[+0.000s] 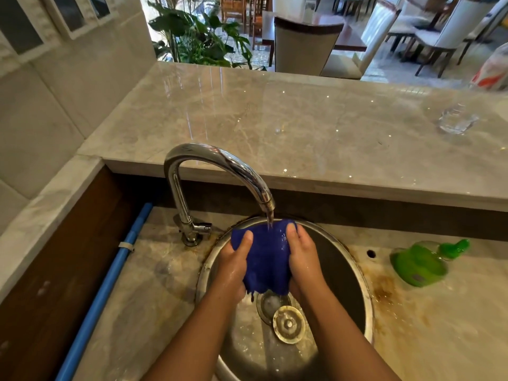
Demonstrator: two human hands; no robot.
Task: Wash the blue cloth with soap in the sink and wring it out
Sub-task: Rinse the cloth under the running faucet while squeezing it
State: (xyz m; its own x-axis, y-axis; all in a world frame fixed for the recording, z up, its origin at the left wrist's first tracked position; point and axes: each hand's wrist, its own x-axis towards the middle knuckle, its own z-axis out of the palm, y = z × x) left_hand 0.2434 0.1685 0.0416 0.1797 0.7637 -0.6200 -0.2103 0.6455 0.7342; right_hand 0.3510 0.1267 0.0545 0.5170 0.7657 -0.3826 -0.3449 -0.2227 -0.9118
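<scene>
The wet blue cloth [265, 257] hangs bunched between both my hands over the round steel sink [354, 273]. My left hand [233, 266] grips its left side with the thumb on top. Its right side is gripped by my right hand [303, 259]. Water runs from the chrome tap [220, 163] onto the cloth's top edge. A green soap bottle [423, 261] lies on its side on the counter, right of the sink.
The loose drain plug [288, 324] rests in the basin beside the open drain [270, 303]. A blue pipe [110, 281] runs along the left. A clear glass [455, 119] stands on the raised marble ledge [275, 125]. The counter is wet and rust-stained.
</scene>
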